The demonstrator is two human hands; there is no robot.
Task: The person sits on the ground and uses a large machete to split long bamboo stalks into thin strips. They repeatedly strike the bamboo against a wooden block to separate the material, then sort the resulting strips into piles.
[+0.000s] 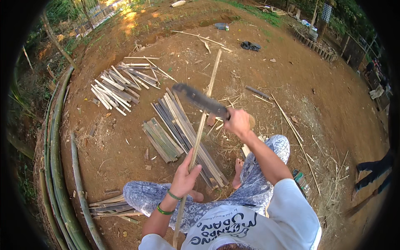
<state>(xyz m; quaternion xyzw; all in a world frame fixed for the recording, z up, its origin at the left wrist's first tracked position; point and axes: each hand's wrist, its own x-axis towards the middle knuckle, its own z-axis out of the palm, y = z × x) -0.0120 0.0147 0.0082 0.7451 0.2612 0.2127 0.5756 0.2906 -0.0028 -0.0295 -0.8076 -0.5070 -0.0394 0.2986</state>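
My left hand (186, 177) is closed round a long, thin bamboo strip (213, 75), which slants from my lap up and away across the middle of the view. A machete (196, 99) with a broad dark blade is gripped by its handle in my right hand (238, 123). Its blade points left and crosses the strip, somewhat blurred; I cannot tell whether they touch. Beyond my left hand, long split bamboo slats (189, 135) lie side by side on the ground. Shorter greenish bamboo pieces (161, 139) are stacked just left of them.
A loose pile of short bamboo sticks (118, 85) lies far left, another bundle (110, 208) by my left knee. Long green bamboo poles (56, 166) line the left edge. Shavings litter the dirt. A bottle (303, 183) is at my right; another person's legs (373, 171) show far right.
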